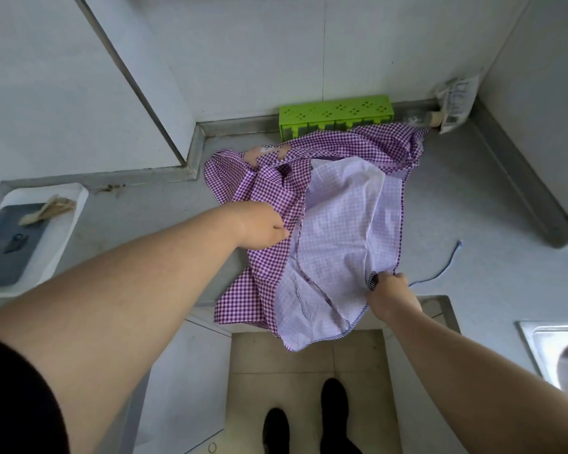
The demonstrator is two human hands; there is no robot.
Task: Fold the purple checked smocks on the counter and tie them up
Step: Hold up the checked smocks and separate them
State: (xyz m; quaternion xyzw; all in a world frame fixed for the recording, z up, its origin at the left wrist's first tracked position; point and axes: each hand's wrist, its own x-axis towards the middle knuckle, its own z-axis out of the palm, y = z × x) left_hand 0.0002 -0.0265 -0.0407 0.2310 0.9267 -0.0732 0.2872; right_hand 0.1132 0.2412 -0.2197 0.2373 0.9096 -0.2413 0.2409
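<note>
A purple checked smock [269, 188] lies spread and rumpled across the grey counter [456, 198], its pale inner side [341, 231] turned up in the middle and its lower part hanging over the front edge. My left hand [259, 226] grips the fabric at the smock's left side. My right hand [391, 294] pinches the hem at the lower right corner. A thin blue cord [440, 273] lies on the counter just right of my right hand.
A green perforated box [336, 114] stands against the back wall behind the smock. A white tray [64, 231] with a dark board and wooden sticks sits at the left. A plastic packet [456, 103] leans in the back right corner. A steel sink [558, 348] is at the right.
</note>
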